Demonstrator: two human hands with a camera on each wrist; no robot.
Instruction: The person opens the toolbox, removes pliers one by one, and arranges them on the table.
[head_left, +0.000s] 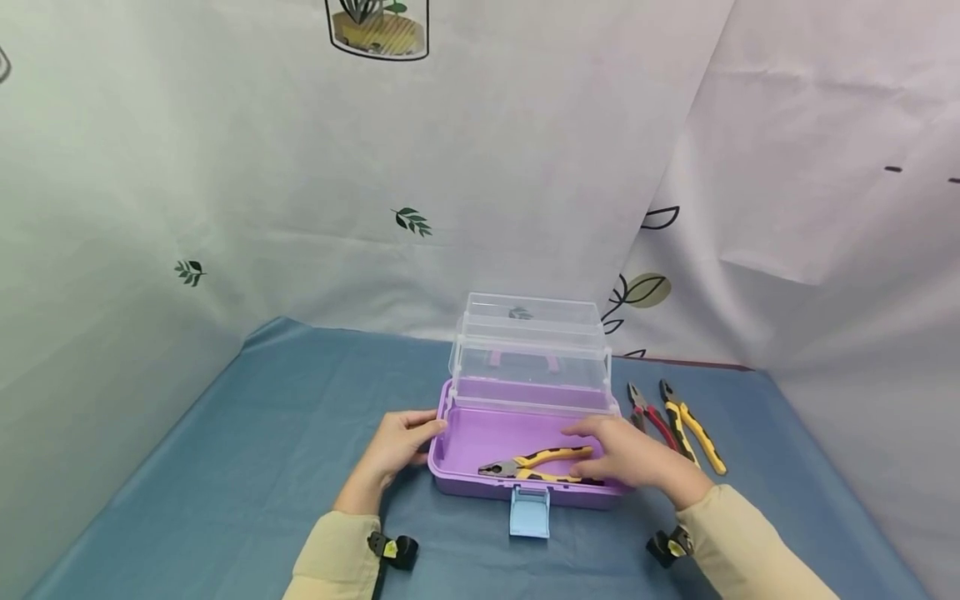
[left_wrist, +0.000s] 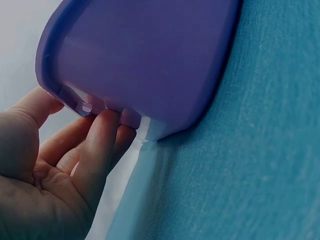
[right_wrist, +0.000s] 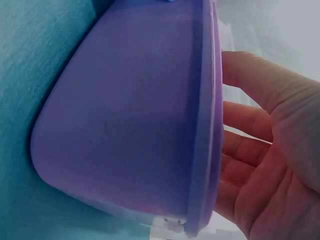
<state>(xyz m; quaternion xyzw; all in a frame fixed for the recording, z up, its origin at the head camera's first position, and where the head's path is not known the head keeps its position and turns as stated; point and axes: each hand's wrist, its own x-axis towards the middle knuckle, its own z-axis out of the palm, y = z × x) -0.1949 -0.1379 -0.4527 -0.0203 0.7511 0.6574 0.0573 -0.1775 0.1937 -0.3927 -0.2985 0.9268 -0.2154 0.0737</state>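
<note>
A purple toolbox (head_left: 491,429) sits on the blue cloth with its clear lid raised. My left hand (head_left: 401,442) grips the box's left end, thumb over the rim and fingers against the outer wall; the left wrist view shows this hand (left_wrist: 70,150) at the rim. Inside the box, near its front wall, lie pliers (head_left: 525,465) with yellow and black handles and a grey head pointing left. Over the box's right end reaches my right hand (head_left: 626,454), thumb and fingers apart around the handle ends. In the right wrist view this hand's fingers (right_wrist: 245,117) dip behind the rim.
Right of the box, red-handled pliers (head_left: 660,425) lie beside another yellow-and-black pair (head_left: 701,433). The transparent lid and trays (head_left: 532,333) stand up at the back. A light blue latch (head_left: 529,512) hangs down in front. White patterned fabric (head_left: 337,167) walls the table's back and sides.
</note>
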